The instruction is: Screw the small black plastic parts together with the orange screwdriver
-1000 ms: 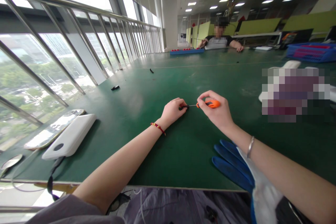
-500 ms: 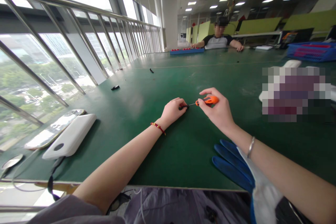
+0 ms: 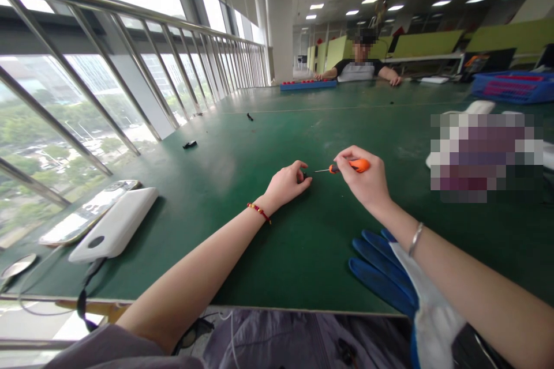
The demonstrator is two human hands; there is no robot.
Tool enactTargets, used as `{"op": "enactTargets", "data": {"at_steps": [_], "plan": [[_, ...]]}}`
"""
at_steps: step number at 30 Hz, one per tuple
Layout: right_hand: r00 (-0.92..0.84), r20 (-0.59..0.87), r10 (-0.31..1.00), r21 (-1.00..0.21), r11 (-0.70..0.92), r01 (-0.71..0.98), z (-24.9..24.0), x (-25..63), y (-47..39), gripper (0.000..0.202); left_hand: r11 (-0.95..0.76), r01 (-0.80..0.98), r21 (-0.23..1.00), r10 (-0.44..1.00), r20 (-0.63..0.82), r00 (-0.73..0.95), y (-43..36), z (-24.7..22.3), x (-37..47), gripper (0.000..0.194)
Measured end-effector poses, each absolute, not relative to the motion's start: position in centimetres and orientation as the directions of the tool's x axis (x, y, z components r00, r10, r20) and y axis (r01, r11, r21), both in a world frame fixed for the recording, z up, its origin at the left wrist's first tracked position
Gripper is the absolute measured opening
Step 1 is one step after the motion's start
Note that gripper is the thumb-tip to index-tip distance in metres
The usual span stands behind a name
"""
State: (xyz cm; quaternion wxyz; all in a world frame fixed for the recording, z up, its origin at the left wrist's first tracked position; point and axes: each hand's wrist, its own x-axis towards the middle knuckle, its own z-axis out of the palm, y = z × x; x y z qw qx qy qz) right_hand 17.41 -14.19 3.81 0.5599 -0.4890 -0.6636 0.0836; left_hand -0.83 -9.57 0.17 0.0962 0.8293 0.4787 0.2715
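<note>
My right hand (image 3: 367,181) is closed around the orange and black handle of a screwdriver (image 3: 360,165). The thin shaft points left, and its tip is a short gap away from my left hand (image 3: 285,184). That hand rests on the green table with thumb and forefinger curled around a small black part (image 3: 304,175), mostly hidden by the fingers. Under my right forearm lies a blue and white work glove (image 3: 385,268), its fingers on the table and its cuff hanging over the edge.
A phone (image 3: 89,213) and a white power bank (image 3: 115,225) with a cable lie at left. Small black pieces (image 3: 189,145) sit farther off. A blue basket (image 3: 513,87) stands far right. Across the table sits a person (image 3: 357,69) by a blue tray (image 3: 308,86).
The screwdriver has drawn back to the right, its tip leaving the small black part. My left forefinger has lifted and its grip looks looser.
</note>
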Motion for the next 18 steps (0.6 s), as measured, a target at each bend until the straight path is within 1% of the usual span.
{"op": "enactTargets", "data": {"at_steps": [2,3,7,9,14,18], "plan": [[0.110,0.661,0.742,-0.654,0.498,0.569,3.73,17.54,-14.01,0.019,-0.529,0.734,0.427,0.844,0.356,0.402,-9.67,0.39,-0.86,0.028],[0.113,0.661,0.742,-0.654,0.495,0.572,3.71,17.58,-13.97,0.018,-0.527,0.744,0.411,0.844,0.360,0.399,-9.69,0.51,-0.91,0.027],[0.114,0.661,0.741,-0.658,0.501,0.562,3.80,17.62,-14.04,0.019,-0.547,0.778,0.309,0.816,0.405,0.413,-9.54,0.81,-1.27,0.028],[0.105,0.664,0.740,-0.655,0.508,0.559,3.89,17.62,-14.14,0.020,-0.570,0.772,0.281,0.797,0.416,0.437,-9.41,0.82,-1.41,0.027],[0.091,0.671,0.735,-0.651,0.527,0.546,4.00,17.72,-14.18,0.020,-0.565,0.773,0.289,0.795,0.440,0.418,-9.33,0.73,-1.44,0.016],[0.065,0.678,0.732,-0.641,0.547,0.538,4.06,17.75,-14.21,0.021,-0.570,0.762,0.307,0.795,0.440,0.417,-9.41,0.65,-1.38,0.012]]}}
